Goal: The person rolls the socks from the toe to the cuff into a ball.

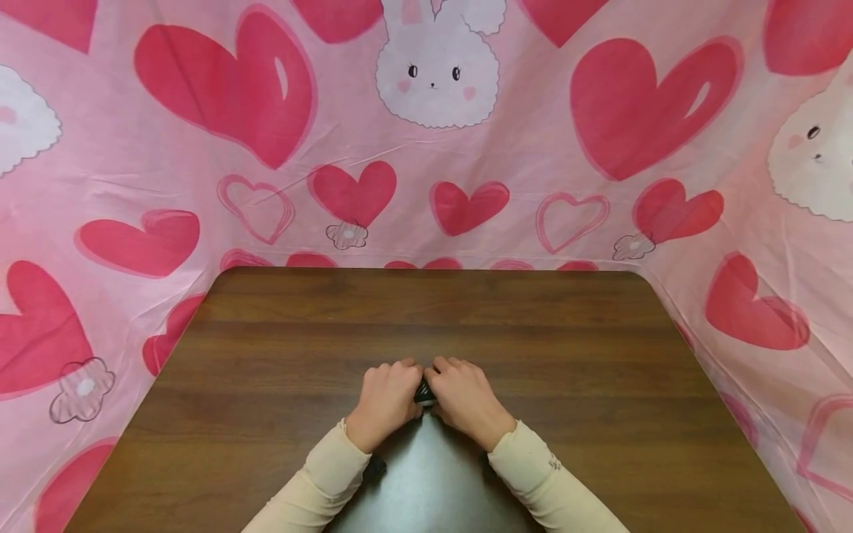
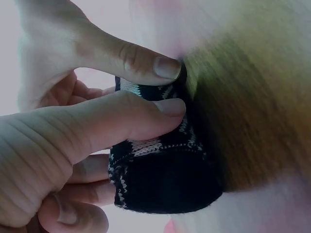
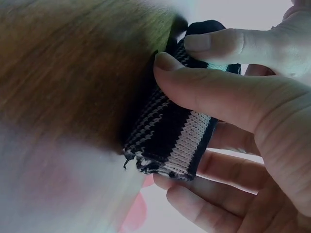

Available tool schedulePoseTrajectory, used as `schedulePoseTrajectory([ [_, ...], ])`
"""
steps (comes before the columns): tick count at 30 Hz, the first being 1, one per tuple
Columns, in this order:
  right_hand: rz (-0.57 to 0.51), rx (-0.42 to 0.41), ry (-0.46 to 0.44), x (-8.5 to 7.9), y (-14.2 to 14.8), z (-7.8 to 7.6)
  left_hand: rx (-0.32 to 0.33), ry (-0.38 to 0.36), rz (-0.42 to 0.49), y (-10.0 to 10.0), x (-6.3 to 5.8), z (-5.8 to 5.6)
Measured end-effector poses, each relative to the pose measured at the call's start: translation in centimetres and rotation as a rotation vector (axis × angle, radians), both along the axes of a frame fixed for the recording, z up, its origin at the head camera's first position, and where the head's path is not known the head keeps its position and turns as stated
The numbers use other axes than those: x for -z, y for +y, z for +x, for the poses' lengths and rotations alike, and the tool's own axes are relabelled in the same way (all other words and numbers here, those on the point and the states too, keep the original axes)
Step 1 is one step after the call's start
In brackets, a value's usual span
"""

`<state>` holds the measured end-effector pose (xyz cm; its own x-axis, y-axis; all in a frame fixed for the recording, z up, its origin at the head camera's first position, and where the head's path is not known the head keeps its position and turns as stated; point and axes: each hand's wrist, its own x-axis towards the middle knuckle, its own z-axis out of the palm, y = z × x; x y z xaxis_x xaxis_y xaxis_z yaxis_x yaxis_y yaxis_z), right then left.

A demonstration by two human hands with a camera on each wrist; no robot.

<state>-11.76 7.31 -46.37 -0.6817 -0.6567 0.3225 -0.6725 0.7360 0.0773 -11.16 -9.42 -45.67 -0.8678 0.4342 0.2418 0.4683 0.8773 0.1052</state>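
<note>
Both hands meet over the table around a folded black knitted sock with white stripes. In the left wrist view the sock shows a plain black rounded end beyond a stitched seam. My left hand pinches it, thumb on the near face and fingers behind. From the other side my right hand grips it the same way, the two thumbs side by side. A ragged edge with a loose thread hangs from the sock in the right wrist view. The hands hide most of it from the head view.
A brown wooden table with rounded far corners lies under the hands. Pink cloth printed with hearts and rabbits hangs along its back and sides. Dark bands show at both cream sleeves.
</note>
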Motion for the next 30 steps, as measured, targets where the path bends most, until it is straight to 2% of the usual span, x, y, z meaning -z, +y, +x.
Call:
schedulePoseTrajectory([
  [6,-0.017,-0.002,-0.056,-0.3,0.0,-0.2,-0.004,-0.002,0.013,-0.1,0.2,-0.2],
  [20,-0.056,-0.013,-0.17,-0.6,0.3,-0.6,-0.032,-0.068,0.052,-0.2,0.5,-0.5],
  [30,-0.118,0.012,-0.275,-0.3,0.7,-1.2,-0.069,-0.1,0.053,-0.1,0.5,-0.6],
])
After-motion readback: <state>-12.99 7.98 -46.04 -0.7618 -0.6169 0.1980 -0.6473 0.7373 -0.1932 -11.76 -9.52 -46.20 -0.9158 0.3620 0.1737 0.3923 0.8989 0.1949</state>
